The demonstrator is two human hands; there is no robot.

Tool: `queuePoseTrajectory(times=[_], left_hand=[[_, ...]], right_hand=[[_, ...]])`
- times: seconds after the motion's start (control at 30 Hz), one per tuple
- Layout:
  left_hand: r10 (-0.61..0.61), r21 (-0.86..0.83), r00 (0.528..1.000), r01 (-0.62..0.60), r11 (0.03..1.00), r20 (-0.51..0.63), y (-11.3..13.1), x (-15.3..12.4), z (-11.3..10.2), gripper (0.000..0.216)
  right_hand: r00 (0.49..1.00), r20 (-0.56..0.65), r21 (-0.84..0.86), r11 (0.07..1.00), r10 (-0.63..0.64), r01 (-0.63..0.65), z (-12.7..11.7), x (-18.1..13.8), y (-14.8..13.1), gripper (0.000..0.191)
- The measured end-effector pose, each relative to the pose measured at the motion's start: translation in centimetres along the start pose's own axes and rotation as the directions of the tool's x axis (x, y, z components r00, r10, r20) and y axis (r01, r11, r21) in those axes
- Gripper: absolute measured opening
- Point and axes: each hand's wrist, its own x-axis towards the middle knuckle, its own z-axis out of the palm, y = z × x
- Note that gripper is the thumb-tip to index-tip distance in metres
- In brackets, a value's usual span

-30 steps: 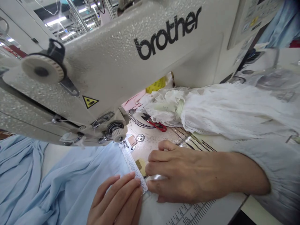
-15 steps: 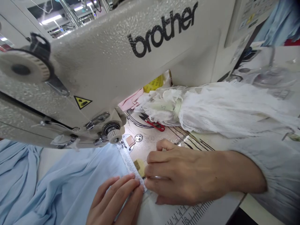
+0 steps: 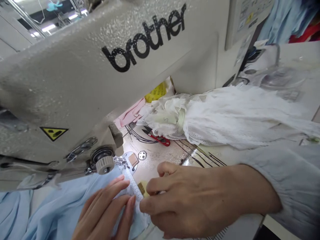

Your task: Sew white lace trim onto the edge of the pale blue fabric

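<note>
Light blue fabric with a white lace trim along its edge runs under the presser foot of a sewing machine. My left hand rests on the fabric left of the lace, fingers stretched out and slightly bent. My right hand is curled, its thumb and fingertips closed at the near part of the lace-trimmed edge. Something small and shiny shows between its fingers, too little to name. A yellowish piece on the machine bed is partly hidden by my right hand.
Red-handled thread snips lie on the bed behind my right hand. Beyond them are a tied bundle of white lace fabric, pink cloth and a yellow roll. Dark threads stretch across the bed.
The camera view has shifted, so the machine head sits lower and farther left. My left hand has lifted its fingers a little and bent them; my right fingertips remain at the lace edge.
</note>
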Motion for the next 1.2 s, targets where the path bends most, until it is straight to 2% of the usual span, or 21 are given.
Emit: queuePoseTrajectory(times=[0.13, 0.27, 0.4, 0.57, 0.73, 1.03, 1.2], left_hand=[[-0.145, 0.03, 0.989, 0.146, 0.989, -0.042, -0.3, 0.3, 0.6, 0.009], [-0.174, 0.064, 0.985, 0.173, 0.983, 0.008, 0.2, -0.5, 1.4, 0.023], [-0.212, 0.053, 0.977, 0.21, 0.976, 0.034, 0.0, -1.1, 1.5, 0.029], [-0.158, 0.045, 0.985, 0.155, 0.987, 0.069, -0.7, -1.7, 1.2, 0.034], [-0.178, 0.075, 0.981, 0.172, 0.982, 0.08, -0.6, -1.7, 1.1, 0.032], [-0.184, 0.102, 0.981, 0.177, 0.979, 0.057, -1.2, -1.5, 1.2, 0.031], [-0.226, 0.092, 0.97, 0.218, 0.972, 0.091, -1.9, -1.9, 1.5, 0.035]], right_hand=[[0.999, 0.034, 0.028, 1.0, -0.002, 0.001, 0.0, -0.2, 0.1, 0.022], [1.0, 0.029, 0.034, 0.999, -0.003, 0.002, 0.3, -0.2, 0.1, 0.015], [1.0, 0.03, 0.042, 0.999, 0.007, -0.008, 0.4, -0.3, 0.1, 0.014], [0.996, 0.087, 0.032, 0.999, 0.036, -0.039, 0.2, -0.2, -0.2, 0.013], [0.988, 0.135, 0.031, 0.996, 0.076, -0.081, -0.4, 0.2, -0.6, 0.013], [0.988, 0.108, -0.015, 0.994, 0.111, -0.11, -0.3, 0.7, -0.5, 0.008], [0.99, 0.094, -0.021, 0.994, 0.105, -0.103, 0.1, 1.0, -0.1, 0.011]])
